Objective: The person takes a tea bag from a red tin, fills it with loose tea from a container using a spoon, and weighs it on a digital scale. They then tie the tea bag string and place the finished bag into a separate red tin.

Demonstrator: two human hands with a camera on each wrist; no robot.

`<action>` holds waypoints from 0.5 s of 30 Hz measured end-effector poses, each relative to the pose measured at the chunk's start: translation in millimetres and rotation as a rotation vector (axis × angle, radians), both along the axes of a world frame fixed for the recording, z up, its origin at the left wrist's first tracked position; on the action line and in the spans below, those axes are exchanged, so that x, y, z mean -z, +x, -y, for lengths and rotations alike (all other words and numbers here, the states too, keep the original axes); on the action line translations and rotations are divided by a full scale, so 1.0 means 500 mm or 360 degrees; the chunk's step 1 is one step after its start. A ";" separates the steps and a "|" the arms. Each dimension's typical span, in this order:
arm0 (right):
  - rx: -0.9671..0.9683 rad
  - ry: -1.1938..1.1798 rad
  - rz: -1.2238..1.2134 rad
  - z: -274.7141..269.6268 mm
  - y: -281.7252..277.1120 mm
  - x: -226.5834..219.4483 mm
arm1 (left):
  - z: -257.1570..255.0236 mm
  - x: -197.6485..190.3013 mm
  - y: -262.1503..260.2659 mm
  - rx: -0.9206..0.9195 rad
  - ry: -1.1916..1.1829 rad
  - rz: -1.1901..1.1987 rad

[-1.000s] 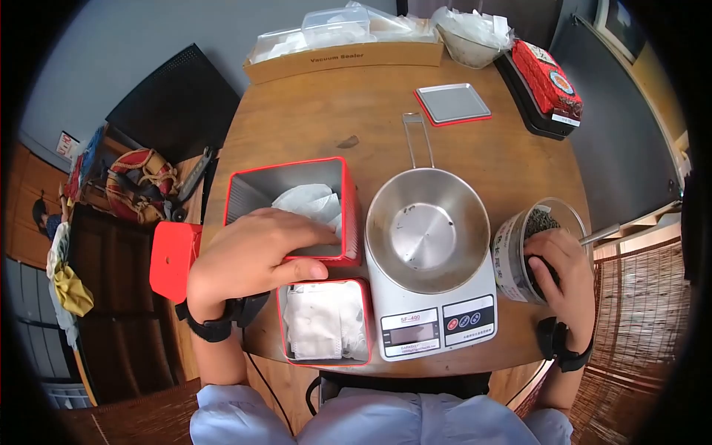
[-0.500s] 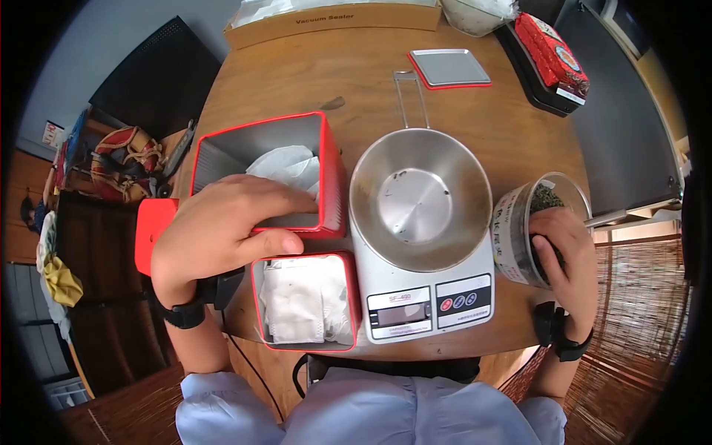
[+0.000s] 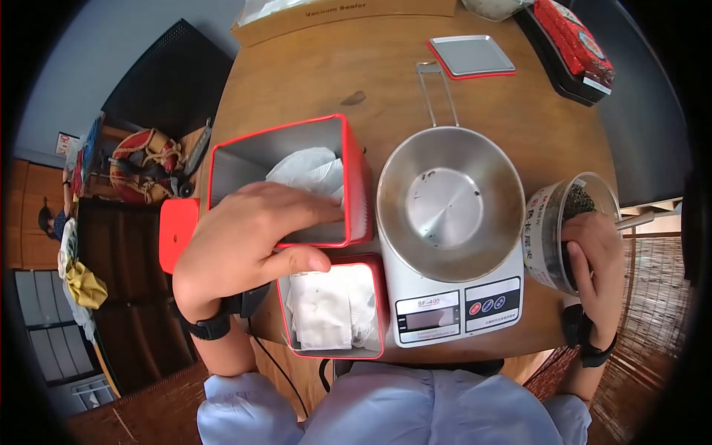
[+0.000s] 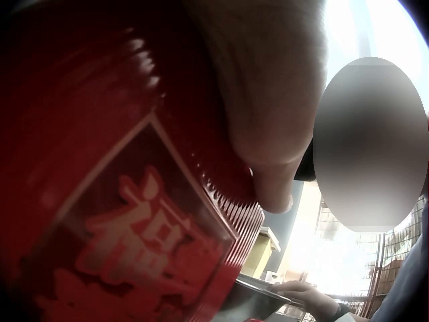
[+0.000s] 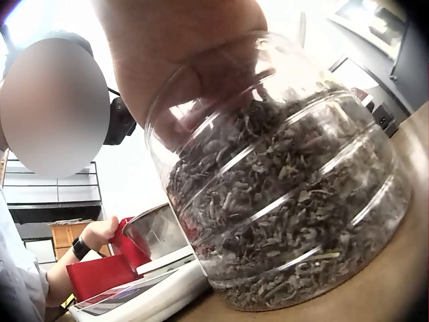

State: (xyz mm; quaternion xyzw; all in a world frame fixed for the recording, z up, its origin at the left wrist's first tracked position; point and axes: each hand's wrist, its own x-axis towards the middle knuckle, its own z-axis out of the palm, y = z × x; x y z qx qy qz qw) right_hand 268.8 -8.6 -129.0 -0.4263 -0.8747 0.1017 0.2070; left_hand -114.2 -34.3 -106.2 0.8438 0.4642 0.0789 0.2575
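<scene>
My left hand [image 3: 248, 237] lies over the near rim of the larger red tin [image 3: 357, 185], holding its wall with fingers inside and thumb outside. White pouches [image 3: 308, 167] show in that tin, and the left wrist view shows its patterned side [image 4: 144, 235]. A smaller red tin [image 3: 381, 311] just below contains white pouches [image 3: 322, 315]. My right hand [image 3: 601, 252] reaches into a clear jar [image 3: 539, 237] of dark dried leaves [image 5: 268, 181]; its fingertips are buried, so I cannot tell their grip. Between the hands, a steel pan [image 3: 449, 211] sits on a white scale [image 3: 460, 322].
A metal handle [image 3: 636, 220] sticks out beyond the jar. The pan's long handle [image 3: 439, 96] points to the back. Further off are a grey lid with red edge [image 3: 473, 55], a cardboard box [image 3: 345, 13] and a red packet [image 3: 571, 41]. A red lid [image 3: 178, 233] is at the left.
The head view has tilted and shifted, moving the whole scene in frame. Both hands stay at the same places, left on the larger tin, right in the jar.
</scene>
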 end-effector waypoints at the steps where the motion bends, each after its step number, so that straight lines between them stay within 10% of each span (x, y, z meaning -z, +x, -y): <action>1: -0.0011 -0.0026 -0.0009 -0.001 0.000 -0.001 | 0.000 0.002 -0.001 0.0014 0.0034 0.0021; 15: 0.0064 -0.0070 0.0028 0.007 -0.004 -0.006 | 0.010 -0.002 0.004 -0.0043 0.0146 -0.0038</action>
